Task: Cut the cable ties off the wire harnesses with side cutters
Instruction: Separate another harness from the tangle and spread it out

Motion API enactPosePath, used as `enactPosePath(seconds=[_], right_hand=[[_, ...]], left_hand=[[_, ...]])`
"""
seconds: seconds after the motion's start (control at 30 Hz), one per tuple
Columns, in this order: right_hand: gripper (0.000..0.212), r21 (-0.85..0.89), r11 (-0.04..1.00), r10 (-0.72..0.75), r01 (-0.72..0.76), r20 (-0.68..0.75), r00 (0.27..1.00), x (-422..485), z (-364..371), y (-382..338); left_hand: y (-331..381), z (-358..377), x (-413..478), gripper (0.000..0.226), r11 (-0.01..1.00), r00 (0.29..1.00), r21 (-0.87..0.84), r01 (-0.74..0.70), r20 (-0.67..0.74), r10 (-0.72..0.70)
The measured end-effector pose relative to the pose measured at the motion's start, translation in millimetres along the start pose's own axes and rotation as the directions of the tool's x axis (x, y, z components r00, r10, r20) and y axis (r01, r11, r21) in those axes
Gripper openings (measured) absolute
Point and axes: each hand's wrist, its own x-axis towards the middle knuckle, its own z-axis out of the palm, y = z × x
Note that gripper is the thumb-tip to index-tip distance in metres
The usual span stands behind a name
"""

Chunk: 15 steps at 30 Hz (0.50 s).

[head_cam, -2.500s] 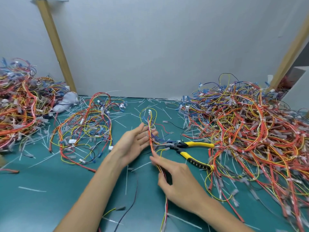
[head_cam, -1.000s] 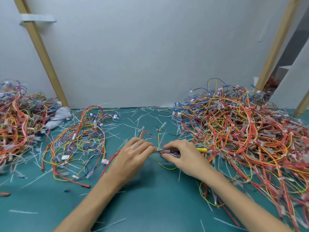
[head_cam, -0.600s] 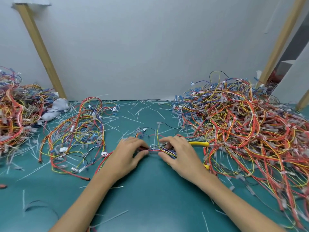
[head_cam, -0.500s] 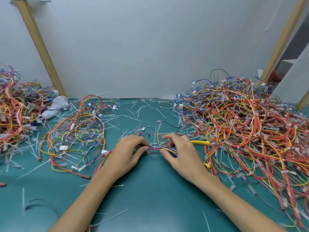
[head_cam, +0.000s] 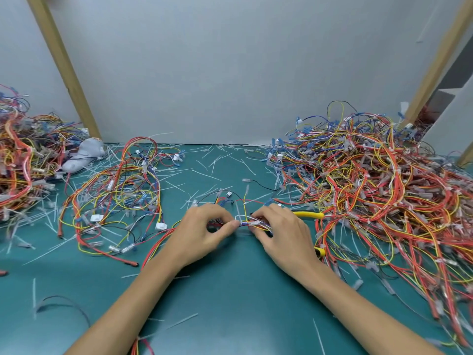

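A thin wire harness (head_cam: 243,222) of red, yellow, blue and white wires lies on the green mat between my hands. My left hand (head_cam: 202,233) pinches its left part between thumb and fingers. My right hand (head_cam: 281,231) pinches the right part, fingers curled over the bundle. The side cutters (head_cam: 308,214), with yellow handles, lie on the mat just behind and under my right hand; their jaws are hidden by my fingers. A second yellow handle tip (head_cam: 320,251) shows beside my right wrist.
A big tangle of harnesses (head_cam: 378,190) fills the right side. A smaller loose bundle (head_cam: 115,198) lies left of centre, another heap (head_cam: 18,162) at the far left. Cut white cable ties (head_cam: 204,165) litter the mat. Wooden posts lean against the grey wall.
My hands brought the harness down from an upright hold to the mat in front of the cutters. Over the last half second they barely moved, still pinching it.
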Motion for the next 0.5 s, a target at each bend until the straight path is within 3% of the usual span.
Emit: enactPosePath(seconds=[0.17, 0.27, 0.37, 0.5], right_hand=[[0.013, 0.018, 0.999, -0.045, 0.048, -0.138, 0.989, -1.7, -2.4, -5.2], [0.018, -0.013, 0.995, -0.096, 0.096, -0.205, 0.974, -2.1, -3.3, -7.4], [0.018, -0.019, 0.993, -0.115, 0.113, -0.22, 0.969, -1.8, -4.1, -6.3], [0.016, -0.016, 0.993, -0.121, 0.12, -0.206, 0.971, -1.6, -4.0, -5.4]], left_hand=[[-4.7, 3.0, 1.4, 0.019, 0.994, 0.999, 0.105, 0.039, 0.02, -0.041], [-1.3, -0.4, 1.0, 0.011, 0.999, 0.999, 0.039, 0.019, 0.029, -0.02], [-2.2, -1.8, 1.5, 0.022, 0.996, 0.996, -0.04, 0.084, -0.015, -0.084], [-4.2, -0.8, 3.6, 0.011, 0.994, 0.994, -0.002, 0.109, 0.01, -0.109]])
